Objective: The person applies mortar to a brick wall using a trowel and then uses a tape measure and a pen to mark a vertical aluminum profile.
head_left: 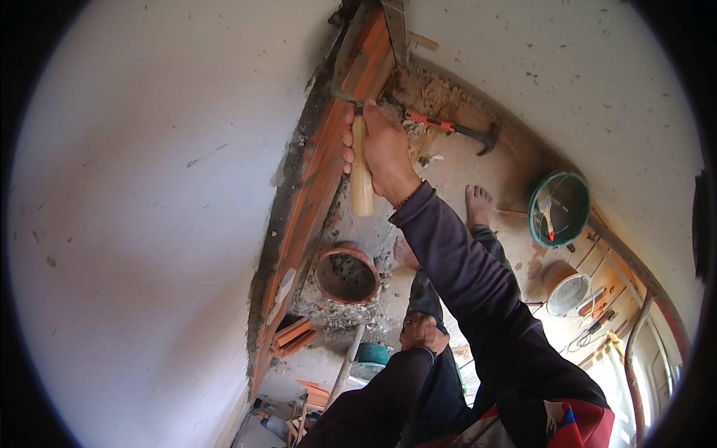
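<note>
Right hand (385,148) clenches pale wooden handle (362,190); left hand (424,334) lies half-curled on leg (426,295).
White wall (149,187) left of orange-brown frame (317,183); gritty floor (444,168) right.

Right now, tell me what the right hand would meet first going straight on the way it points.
Probably the orange frame: the right hand, holding a tool, points up the picture, where the frame crosses its line. Depth is unclear.
</note>
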`<state>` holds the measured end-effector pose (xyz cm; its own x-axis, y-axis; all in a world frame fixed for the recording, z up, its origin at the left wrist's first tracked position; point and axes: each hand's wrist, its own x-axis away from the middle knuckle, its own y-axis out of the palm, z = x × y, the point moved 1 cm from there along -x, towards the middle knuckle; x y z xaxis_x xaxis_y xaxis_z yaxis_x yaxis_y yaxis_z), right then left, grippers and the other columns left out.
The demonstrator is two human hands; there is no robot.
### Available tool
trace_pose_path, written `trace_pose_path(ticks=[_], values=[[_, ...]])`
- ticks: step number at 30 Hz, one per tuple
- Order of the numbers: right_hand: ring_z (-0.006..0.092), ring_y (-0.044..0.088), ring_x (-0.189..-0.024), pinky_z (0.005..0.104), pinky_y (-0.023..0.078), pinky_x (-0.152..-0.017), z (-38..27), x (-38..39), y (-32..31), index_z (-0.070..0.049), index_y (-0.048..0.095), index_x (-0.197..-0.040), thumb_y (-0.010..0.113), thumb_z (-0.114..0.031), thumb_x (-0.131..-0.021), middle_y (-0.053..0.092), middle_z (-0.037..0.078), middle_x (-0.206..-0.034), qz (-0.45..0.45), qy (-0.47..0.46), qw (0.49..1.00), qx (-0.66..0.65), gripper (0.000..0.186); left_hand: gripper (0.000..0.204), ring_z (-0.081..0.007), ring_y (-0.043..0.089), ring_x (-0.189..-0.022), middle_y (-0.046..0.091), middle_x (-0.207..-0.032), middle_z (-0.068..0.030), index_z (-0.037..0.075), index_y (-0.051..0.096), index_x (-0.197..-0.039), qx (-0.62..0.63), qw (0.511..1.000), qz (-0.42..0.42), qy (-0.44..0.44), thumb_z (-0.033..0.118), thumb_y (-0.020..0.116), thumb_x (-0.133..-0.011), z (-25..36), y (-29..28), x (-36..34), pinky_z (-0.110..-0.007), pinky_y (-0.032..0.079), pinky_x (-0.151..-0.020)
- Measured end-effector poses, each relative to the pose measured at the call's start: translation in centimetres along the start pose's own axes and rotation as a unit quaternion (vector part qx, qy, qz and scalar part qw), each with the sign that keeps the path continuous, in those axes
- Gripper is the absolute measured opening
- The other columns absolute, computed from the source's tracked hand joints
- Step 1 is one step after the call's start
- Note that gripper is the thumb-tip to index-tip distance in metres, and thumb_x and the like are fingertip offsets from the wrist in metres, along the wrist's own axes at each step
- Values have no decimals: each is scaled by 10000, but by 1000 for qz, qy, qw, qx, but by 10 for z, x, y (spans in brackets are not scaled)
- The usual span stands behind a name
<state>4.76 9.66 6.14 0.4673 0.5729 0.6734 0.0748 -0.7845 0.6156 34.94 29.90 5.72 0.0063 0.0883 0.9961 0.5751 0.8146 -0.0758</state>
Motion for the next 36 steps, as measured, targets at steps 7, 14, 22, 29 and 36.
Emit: trace_pose_path(ticks=[7,14,22,29,36], values=[[163,502,-518,352,456,-464,13,20,-5,-98,520,-953,337,-368,-1078,529,48,-704,-36,-6,999,6,350,490,-321,487,-1330,522,-1407,-97,158,675,-1226,2,1000,8,-6,400,689,-799,-2,1,-1,-441,450,-1096],[161,495,-500,345,441,-451,19,12,5,-95,510,-927,345,-376,-1077,526,46,-687,-11,30,999,-27,359,462,-316,496,-1321,535,-1384,-84,162,677,-1208,-13,999,34,-8,400,693,-812,0,-4,7,-441,464,-1080],[155,505,-508,335,457,-461,21,29,-13,-93,521,-960,345,-382,-1086,536,41,-702,-38,33,999,3,361,439,-328,501,-1316,541,-1383,-89,163,678,-1195,-26,999,29,4,393,683,-821,-1,3,4,-452,473,-1071],[114,579,-612,277,511,-569,88,118,-139,-75,511,-1234,561,-308,-1053,609,54,-759,-41,95,980,171,300,307,-304,559,-1208,612,-1219,-91,147,731,-999,-21,992,111,54,320,710,-747,-27,33,-9,-421,478,-1037],[450,652,-866,507,500,-743,176,150,-290,-56,587,-1091,604,-158,-904,674,232,-861,-232,-23,686,689,214,450,-359,416,-1332,511,-1311,-106,149,693,-1156,-19,998,59,31,315,718,-739,-40,48,14,-512,448,-1054]])
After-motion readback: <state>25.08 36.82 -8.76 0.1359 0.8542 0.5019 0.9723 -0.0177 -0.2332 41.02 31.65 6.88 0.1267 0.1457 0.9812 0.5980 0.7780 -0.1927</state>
